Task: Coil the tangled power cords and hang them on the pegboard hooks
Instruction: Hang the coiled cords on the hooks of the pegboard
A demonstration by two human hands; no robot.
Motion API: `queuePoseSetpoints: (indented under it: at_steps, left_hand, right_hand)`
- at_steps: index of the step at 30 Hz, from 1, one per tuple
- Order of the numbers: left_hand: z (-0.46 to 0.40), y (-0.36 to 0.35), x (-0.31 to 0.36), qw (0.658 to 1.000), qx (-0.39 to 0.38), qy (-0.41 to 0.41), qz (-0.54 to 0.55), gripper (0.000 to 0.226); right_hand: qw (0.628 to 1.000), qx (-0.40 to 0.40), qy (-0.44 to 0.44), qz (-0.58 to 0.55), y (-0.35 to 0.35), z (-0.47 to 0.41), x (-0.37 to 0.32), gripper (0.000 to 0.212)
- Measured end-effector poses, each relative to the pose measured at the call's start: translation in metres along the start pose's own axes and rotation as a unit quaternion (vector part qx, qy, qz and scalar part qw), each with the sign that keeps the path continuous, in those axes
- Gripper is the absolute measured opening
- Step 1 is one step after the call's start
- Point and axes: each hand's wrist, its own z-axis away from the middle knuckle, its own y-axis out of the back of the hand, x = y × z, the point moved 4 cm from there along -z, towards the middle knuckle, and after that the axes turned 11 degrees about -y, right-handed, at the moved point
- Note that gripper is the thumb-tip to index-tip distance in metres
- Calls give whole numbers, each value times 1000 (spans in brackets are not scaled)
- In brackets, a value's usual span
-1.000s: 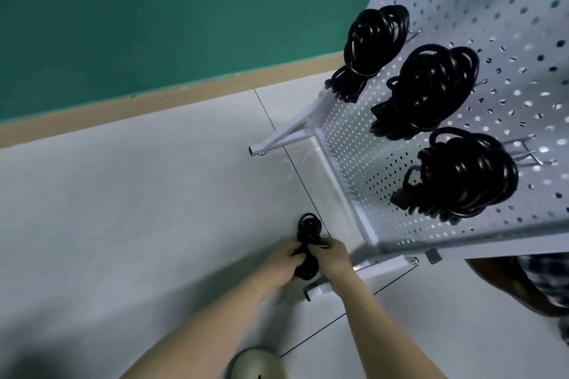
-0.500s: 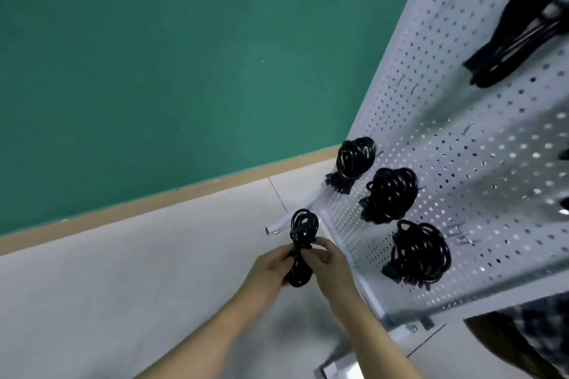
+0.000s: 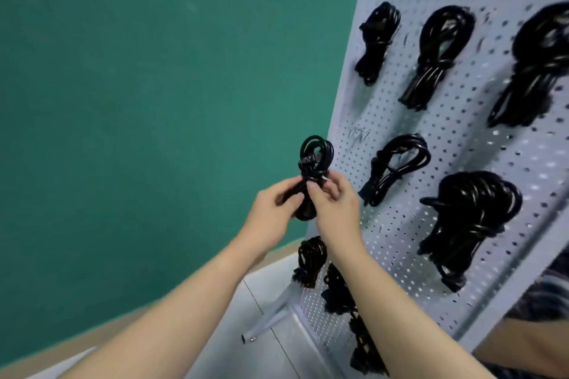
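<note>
Black and glossy, the coiled power cord [image 3: 311, 169] is held up in front of the green wall [image 3: 138, 101], just beside the left edge of the white pegboard [image 3: 455, 138]. The left hand [image 3: 272, 215] grips the lower part of the bundle, fingers curled round it, while the right hand [image 3: 334, 203] pinches the wrap at its waist between thumb and fingertips — the loop of the coil stands up above both hands. On the pegboard hang other coiled cords: three across the top [image 3: 377, 40] [image 3: 437, 52] [image 3: 535, 68], two in the middle row [image 3: 397, 166] [image 3: 471, 218], and more low down (partly hidden behind the right forearm) [image 3: 309, 261]. A bare wire hook [image 3: 358, 134] sticks out of the board near the held cord. One white foot of the stand [image 3: 268, 317] rests on the pale floor [image 3: 215, 348].
</note>
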Motion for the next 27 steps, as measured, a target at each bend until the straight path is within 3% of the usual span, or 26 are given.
queuePoseSetpoints:
  at_steps: [11,18,27]
  left_hand:
    - [-64,-24,-4,1000,-17,-2,-23,36]
    - [-88,-32,0,994,-13,-65,-84,40]
    - [-103,-48,-17,994,-56,-33,-89,37]
  right_hand:
    - [997,66,-27,-20,7,-49,-20,30]
    - [997,71,0,-22,8,-72,-24,31]
    - [992,128,3,21,23,-91,-17,36]
